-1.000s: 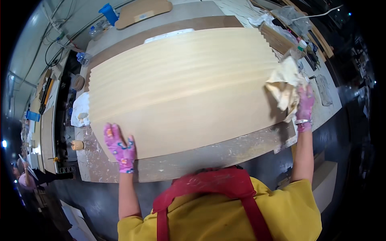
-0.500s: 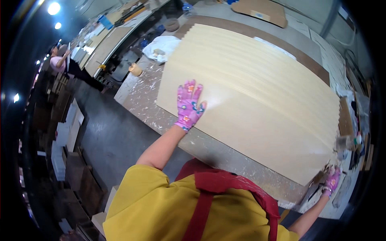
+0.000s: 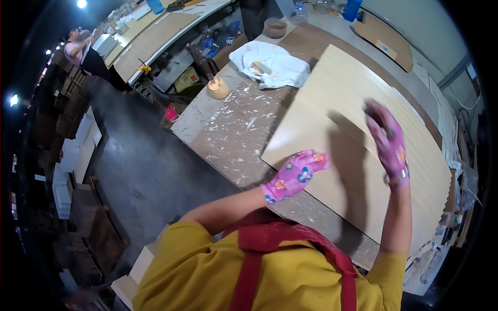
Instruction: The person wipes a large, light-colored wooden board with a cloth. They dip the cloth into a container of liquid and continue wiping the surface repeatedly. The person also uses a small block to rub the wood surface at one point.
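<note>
**Ribbed panel on desk: both gloved hands at near end**

Pale ribbed wooden panel [image 3: 363, 129] lying flat on paint-spattered desk [image 3: 233, 129], near corner overhanging toward apron. Left hand [image 3: 293, 176] in pink flowered glove, fingers released and spread flat on panel's near corner. Right hand [image 3: 386, 142] raised over panel's middle, blurred, a dark object possibly in palm; clenched or loose, cannot tell. White cloth [image 3: 270, 65] beyond panel's far-left corner; small jar [image 3: 218, 87] left of cloth. Another person [image 3: 83, 49] far left of panel. Advised: steady pressure from flat left palm, strokes along the ribs, not across.
</note>
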`<state>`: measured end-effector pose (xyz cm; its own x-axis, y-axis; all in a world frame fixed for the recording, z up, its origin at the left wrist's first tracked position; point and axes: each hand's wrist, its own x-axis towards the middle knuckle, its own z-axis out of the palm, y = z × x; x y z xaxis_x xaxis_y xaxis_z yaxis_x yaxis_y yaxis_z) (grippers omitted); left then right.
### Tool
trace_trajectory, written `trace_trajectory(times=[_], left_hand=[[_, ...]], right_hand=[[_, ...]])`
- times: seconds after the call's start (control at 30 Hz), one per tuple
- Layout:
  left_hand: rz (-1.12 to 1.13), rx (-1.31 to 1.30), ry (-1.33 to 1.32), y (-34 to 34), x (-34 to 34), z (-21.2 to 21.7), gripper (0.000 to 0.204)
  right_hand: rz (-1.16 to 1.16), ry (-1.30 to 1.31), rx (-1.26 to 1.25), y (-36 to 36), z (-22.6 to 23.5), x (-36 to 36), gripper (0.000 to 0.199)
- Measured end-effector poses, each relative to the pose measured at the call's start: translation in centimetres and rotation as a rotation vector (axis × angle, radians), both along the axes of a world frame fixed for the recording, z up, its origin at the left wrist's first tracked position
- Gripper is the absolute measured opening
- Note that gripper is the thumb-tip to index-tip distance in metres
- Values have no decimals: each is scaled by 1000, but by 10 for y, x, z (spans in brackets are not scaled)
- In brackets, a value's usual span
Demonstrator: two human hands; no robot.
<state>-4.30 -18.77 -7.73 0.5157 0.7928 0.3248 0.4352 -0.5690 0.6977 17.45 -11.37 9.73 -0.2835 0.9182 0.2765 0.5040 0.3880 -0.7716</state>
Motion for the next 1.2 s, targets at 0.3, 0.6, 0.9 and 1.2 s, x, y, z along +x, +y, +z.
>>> trace_trajectory(times=[0.3,0.6,0.9,1.2], left_hand=[[750,-433,-409,-36,-244,58,29],[784,-195,-344,90,-348,59,28],[570,-143,458,185,-326,66,30],[558,-114,408,175,-322,91,18]], right_hand=[[63,-434,-144,213,-100,-225,41],[53,-705,-332,249,-154,-264,48],[13,-147,-254,237,-115,-233,47],[92,782,-941,125,-95,-257,38]])
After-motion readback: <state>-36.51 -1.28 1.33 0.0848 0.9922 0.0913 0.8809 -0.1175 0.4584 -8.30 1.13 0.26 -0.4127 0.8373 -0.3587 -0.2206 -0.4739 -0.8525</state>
